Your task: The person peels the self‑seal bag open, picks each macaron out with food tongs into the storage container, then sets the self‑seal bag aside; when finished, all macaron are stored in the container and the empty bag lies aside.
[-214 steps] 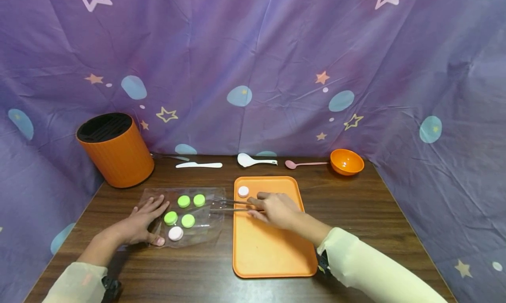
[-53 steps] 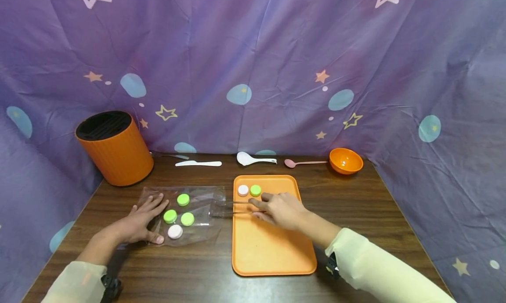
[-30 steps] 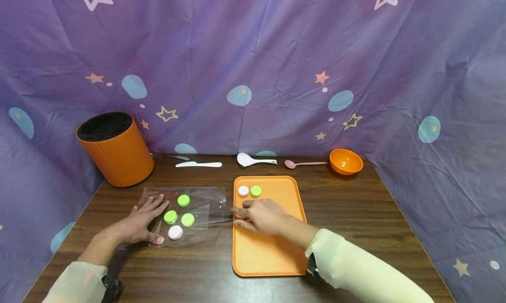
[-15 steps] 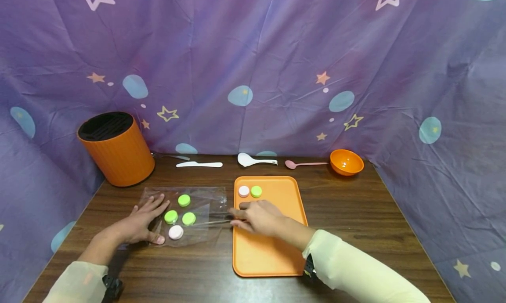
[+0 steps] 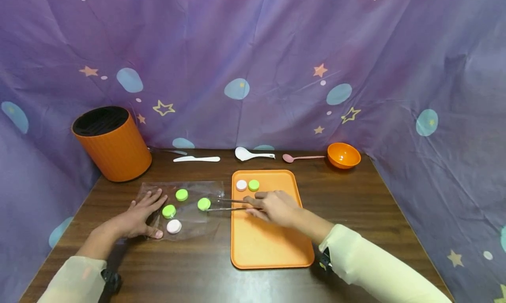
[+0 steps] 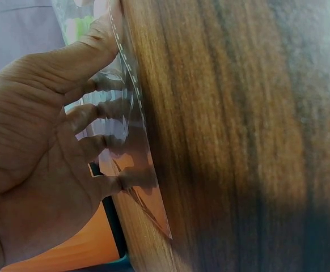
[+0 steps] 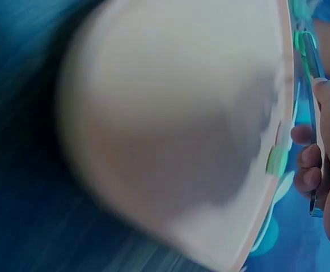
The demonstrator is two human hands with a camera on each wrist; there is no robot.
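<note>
My left hand (image 5: 140,215) rests with spread fingers on the left end of a clear plastic sheet or bag (image 5: 189,230). In the left wrist view the fingers show through the clear plastic (image 6: 136,141). My right hand (image 5: 276,208), over the orange tray (image 5: 272,250), holds metal tongs (image 5: 221,209). Between the tongs' tips is a small green disc (image 5: 204,203), over the sheet's right part. Two more green discs (image 5: 182,195) and a white disc (image 5: 174,226) lie on the plastic. A white disc (image 5: 241,185) and a green disc (image 5: 254,185) sit side by side at the tray's far left corner.
An orange knife block (image 5: 114,149) with a black slotted top stands back left. Along the back lie a white knife (image 5: 196,159), a white ladle (image 5: 253,155) and a pink spoon (image 5: 302,157), with an orange bowl (image 5: 344,155) at the right. A patterned purple curtain hangs behind.
Earlier, a green disc was placed beside the white one on the tray. Since then the tongs reached left, and another green disc has moved right and up between their tips. The left hand stayed put.
</note>
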